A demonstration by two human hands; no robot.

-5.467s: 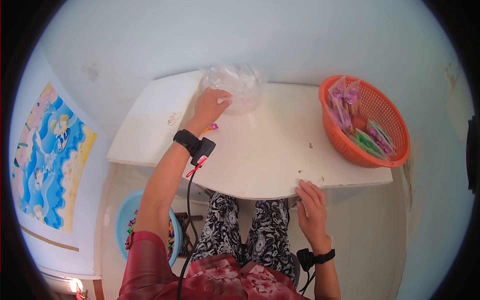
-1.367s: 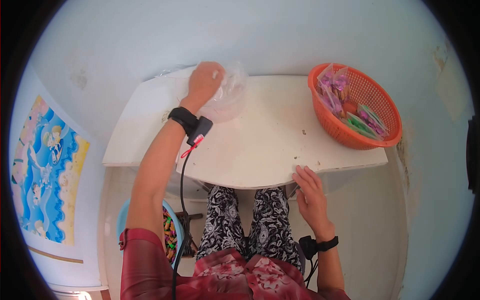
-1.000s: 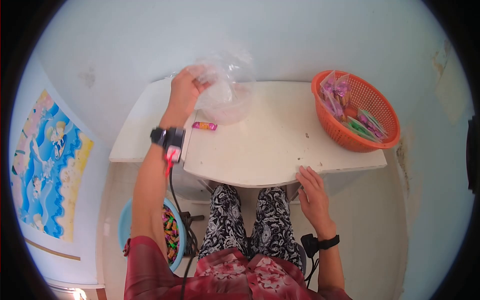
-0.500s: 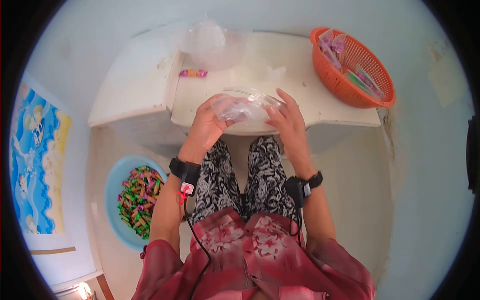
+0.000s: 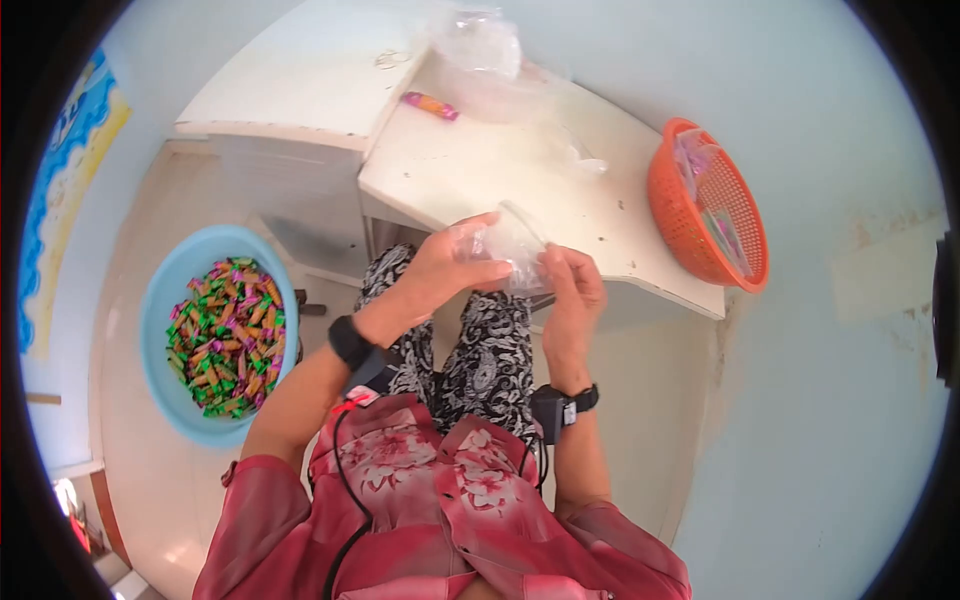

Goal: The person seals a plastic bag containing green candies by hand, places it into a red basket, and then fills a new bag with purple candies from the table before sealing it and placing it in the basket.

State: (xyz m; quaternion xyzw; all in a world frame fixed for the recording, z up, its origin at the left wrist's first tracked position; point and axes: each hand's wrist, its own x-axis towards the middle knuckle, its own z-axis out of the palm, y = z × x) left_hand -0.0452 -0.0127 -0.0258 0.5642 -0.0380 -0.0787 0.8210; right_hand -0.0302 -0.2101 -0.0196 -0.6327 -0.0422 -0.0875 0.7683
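White table (image 5: 470, 170) is filling the upper middle, and just off its near edge both hands are pinching a small clear bag (image 5: 510, 245): the left hand (image 5: 440, 278) is closing on one side, the right hand (image 5: 572, 288) gripping the other. Its contents are hard to make out. At the table's far end a heap of clear bags (image 5: 480, 45) is blurring into the wall, one sweet (image 5: 430, 104) lying beside it. An orange basket (image 5: 668, 205) is sitting at the table's right end, and a blue basin (image 5: 158, 300) of sweets is standing left of the table.
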